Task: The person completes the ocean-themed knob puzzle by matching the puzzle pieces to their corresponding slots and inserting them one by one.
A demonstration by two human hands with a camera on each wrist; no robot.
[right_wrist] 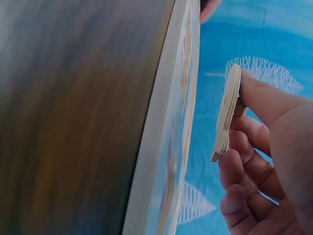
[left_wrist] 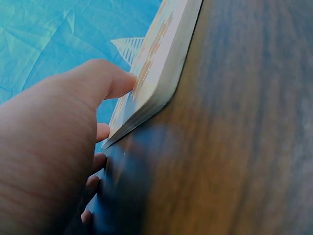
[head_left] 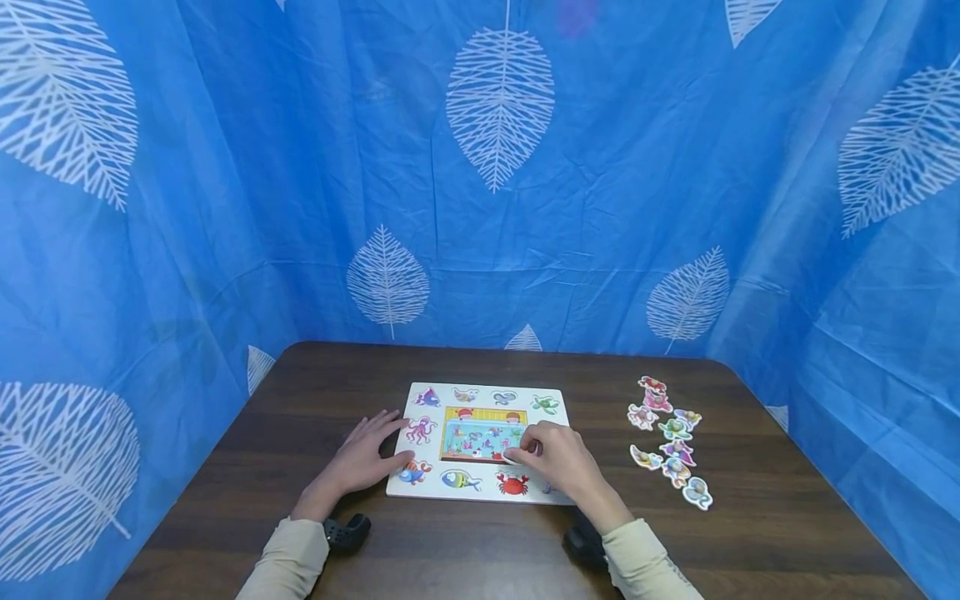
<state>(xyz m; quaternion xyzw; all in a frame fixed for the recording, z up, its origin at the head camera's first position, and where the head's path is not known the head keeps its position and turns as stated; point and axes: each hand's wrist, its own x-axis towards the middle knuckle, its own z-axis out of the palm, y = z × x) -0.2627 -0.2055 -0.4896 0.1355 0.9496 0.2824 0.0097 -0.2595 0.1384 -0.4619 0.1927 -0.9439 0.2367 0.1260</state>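
A white wooden puzzle board (head_left: 397, 490) with sea-animal pictures around an aquarium scene (head_left: 480, 439) lies flat on the table. My left hand (head_left: 363, 458) rests at its left edge, fingers spread. In the left wrist view the thumb (left_wrist: 122, 84) presses on the board's top near the corner, while the other fingers lie beside the edge. Above the board's lower right part, my right hand (head_left: 562, 457) pinches a thin wooden puzzle piece (right_wrist: 228, 110) by the knob on its back, held tilted and apart from the board. Its picture side is hidden.
Several loose puzzle pieces (head_left: 677, 450) lie scattered on the dark wooden table (head_left: 480, 550) to the right of the board. A red crab (head_left: 512, 483) shows at the board's front edge. Blue curtains (head_left: 480, 242) with white leaves hang around the table's back and sides.
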